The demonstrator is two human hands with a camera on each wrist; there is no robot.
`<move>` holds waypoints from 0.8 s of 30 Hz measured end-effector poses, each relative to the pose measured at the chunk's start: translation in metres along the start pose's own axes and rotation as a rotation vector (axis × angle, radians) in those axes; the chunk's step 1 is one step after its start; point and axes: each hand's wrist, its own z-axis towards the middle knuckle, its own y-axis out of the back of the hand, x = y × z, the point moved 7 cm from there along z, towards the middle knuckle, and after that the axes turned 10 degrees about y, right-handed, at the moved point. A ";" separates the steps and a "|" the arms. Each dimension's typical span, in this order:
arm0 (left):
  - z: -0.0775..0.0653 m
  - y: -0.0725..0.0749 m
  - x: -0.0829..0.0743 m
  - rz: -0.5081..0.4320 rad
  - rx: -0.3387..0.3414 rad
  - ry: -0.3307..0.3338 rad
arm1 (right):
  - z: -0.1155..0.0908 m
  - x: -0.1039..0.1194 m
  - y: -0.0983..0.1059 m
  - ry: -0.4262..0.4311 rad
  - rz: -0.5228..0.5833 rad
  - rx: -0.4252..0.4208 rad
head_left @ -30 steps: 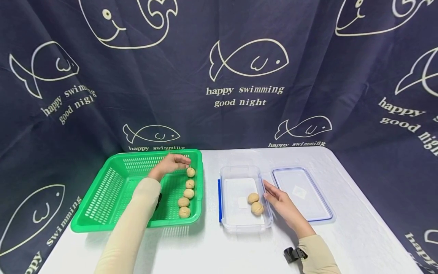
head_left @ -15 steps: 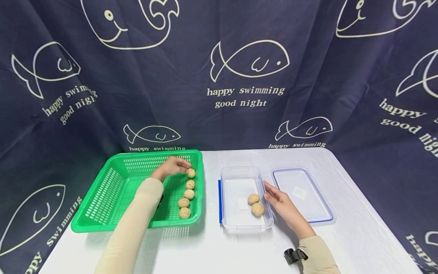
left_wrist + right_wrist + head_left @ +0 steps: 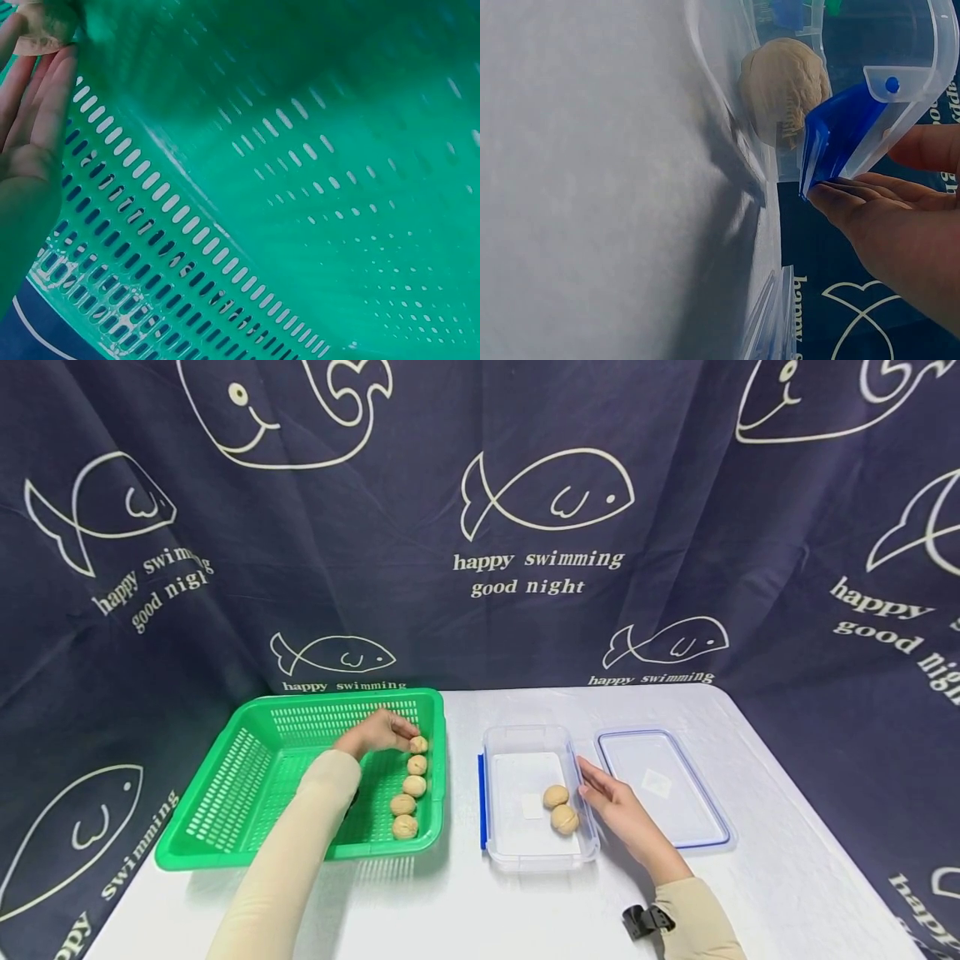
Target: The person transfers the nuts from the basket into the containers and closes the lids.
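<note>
In the head view, my left hand reaches into the green plastic basket and pinches a walnut at the far end of a row. The left wrist view shows this walnut between thumb and fingertips. Several more walnuts line the basket's right side. My right hand rests against the right side of a clear plastic box, its fingers fairly straight. Up close, its fingertips touch a blue latch flap. Two walnuts lie together inside the box.
To the right of the box, a clear lid with a blue seal lies flat on the white-covered table. A dark blue curtain with fish prints hangs behind. On the box's left side is another blue latch.
My left hand has lowered onto the far walnut and closed its fingertips on it. The walnut has shifted slightly toward me. My right hand stays at the box.
</note>
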 end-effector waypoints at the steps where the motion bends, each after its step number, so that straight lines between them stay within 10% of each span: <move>1: 0.000 -0.001 0.000 0.010 0.012 0.003 | 0.000 0.000 0.000 -0.001 0.001 -0.002; 24: -0.010 0.006 -0.006 0.024 -0.023 -0.005 | 0.000 0.000 -0.001 -0.005 -0.002 0.005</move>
